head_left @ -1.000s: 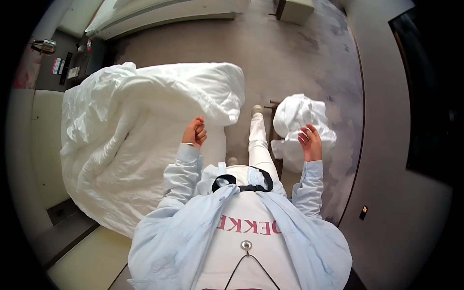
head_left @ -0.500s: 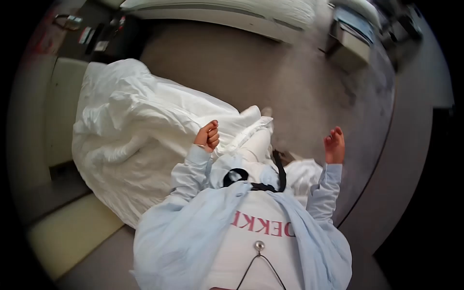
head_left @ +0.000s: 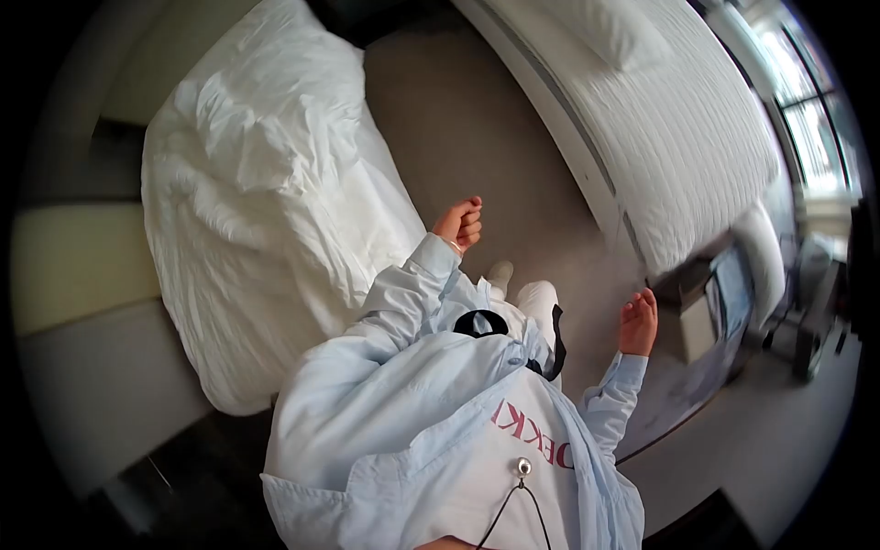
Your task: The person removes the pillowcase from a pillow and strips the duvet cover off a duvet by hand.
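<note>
My left hand [head_left: 458, 225] is held up in front of me with its fingers curled into a fist, and nothing shows in it. Just to its left lies a rumpled white duvet [head_left: 266, 202], spread over a bed; the hand appears apart from it. My right hand [head_left: 638, 324] is raised out to the right, palm side partly in view, its fingers loosely bent and holding nothing. Close beyond it stands a pale box-like thing [head_left: 698, 328].
A second bed [head_left: 678, 137] with white bedding and a pillow [head_left: 616, 32] stands ahead on the right. Brown floor [head_left: 477, 119] runs between the beds. At far right are an office chair [head_left: 811, 316] and a window [head_left: 811, 128]. Pale panels [head_left: 87, 266] line the left.
My view has turned to the left, so the second bed has swung from the top to the right. My left hand is now over the floor, off the duvet's edge. Both hands stay raised.
</note>
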Motion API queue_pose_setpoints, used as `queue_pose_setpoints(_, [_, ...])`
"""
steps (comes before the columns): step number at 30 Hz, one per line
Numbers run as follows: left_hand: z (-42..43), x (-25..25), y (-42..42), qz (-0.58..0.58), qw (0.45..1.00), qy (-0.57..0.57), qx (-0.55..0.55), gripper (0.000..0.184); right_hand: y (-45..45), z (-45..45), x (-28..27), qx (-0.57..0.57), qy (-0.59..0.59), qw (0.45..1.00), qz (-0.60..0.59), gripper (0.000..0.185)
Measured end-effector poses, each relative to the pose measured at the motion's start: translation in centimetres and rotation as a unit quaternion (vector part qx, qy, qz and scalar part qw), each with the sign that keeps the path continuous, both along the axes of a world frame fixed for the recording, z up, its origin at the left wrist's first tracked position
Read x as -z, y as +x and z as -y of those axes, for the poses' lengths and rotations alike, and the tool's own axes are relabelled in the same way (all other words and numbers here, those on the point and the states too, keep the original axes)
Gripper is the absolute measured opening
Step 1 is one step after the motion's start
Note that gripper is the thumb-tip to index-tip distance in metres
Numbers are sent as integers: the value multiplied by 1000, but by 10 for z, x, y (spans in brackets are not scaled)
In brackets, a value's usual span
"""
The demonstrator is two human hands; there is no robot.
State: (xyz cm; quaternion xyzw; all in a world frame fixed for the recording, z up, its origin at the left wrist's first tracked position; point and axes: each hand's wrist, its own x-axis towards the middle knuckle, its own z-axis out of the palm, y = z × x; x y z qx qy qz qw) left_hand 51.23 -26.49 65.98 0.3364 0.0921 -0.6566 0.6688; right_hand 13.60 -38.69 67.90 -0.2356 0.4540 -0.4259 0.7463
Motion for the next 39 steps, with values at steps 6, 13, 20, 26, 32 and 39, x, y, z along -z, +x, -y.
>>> queue_pose_setpoints(6, [-5,10,64,84,975,107,-173,7,120,161,27,-193,20,981,1,20])
queue_pose_setpoints(13, [-46,22,73,288,820,359,-341,30,362,206,16,-546,19,836,-51,12])
queue_pose_setpoints(20, [-63,-9,118,511,570,547,-338,53,533,179,-19,-724,-49,684,-68,14])
queue_pose_setpoints(26, [-97,32,201,600,450,623,-221,72,619,84,2,-773,55,625,-89,20])
queue_pose_setpoints(32, [-136,92,298,492,399,773,-36,79,675,-22,-10,-749,361,555,-36,22])
queue_pose_setpoints(39, [-182,111,342,338,579,734,-103,49,734,-96,23,-774,343,524,-97,37])
